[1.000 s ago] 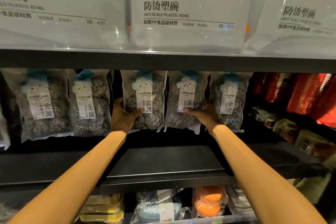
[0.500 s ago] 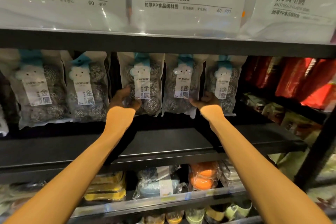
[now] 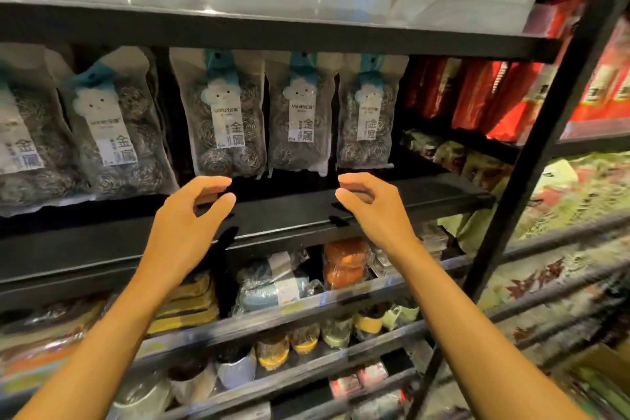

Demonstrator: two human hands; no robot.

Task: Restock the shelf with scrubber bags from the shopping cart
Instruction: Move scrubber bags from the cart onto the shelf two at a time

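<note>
**Both hands let go of the bags**

A second ago the left hand (image 3: 191, 215) held the bottom of the middle bag (image 3: 226, 119) and the right hand (image 3: 371, 208) held the lower edge of the fourth bag (image 3: 300, 119). Half a second ago they were still on them. Now both have dropped back and hover just below the row, in front of the shelf (image 3: 426, 194) board. Each grip is apart: the fingers are loosely curled, the thumb is clear of them, and nothing is held.

The bags (image 3: 366, 116) appear to hang in a row of five under the upper shelf. The three on the right are straight and side by side. The two on the left tilt a little. None is touched. The view has also swung right and downward.

This round of hanging and straightening looks finished, and the bags seem to stay put on their own. The likely next move is a turn to the cart for more. The cart is out of view, so how many bags remain there cannot be told.
</note>
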